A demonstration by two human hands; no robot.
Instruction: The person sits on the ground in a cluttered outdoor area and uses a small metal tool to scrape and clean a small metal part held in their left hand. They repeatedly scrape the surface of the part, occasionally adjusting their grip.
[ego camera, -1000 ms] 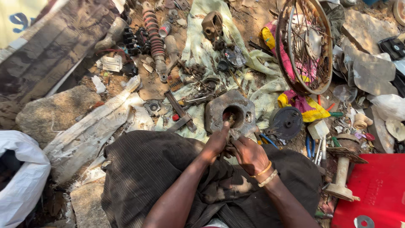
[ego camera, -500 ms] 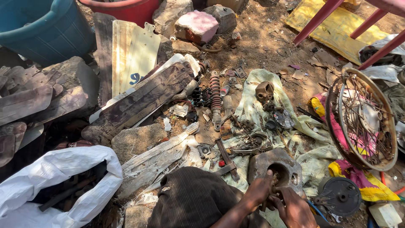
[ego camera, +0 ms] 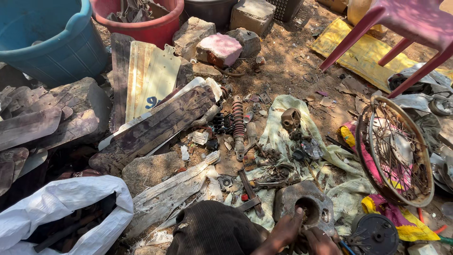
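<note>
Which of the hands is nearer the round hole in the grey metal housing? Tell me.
Left. The left hand has fingertips on the rim of the hole in the metal housing; the right hand sits lower, just below the housing, close to the frame's bottom edge.

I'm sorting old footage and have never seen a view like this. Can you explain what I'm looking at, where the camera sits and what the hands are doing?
There is no machine here: a person works with two bare hands, and the single camera sits on their head, looking down and forward over the ground.

At the bottom edge, the left hand and right hand rest on a grey metal housing with a round hole; the left-hand fingers reach its rim. Whether either hand grips a tool is hidden.

Around it, on dirt and a pale cloth, lie small metal parts, a red coil spring shock absorber, a spoked wheel, worn flat blades, a white sack, stones, a blue tub, a red tub and a pink plastic chair.
</note>
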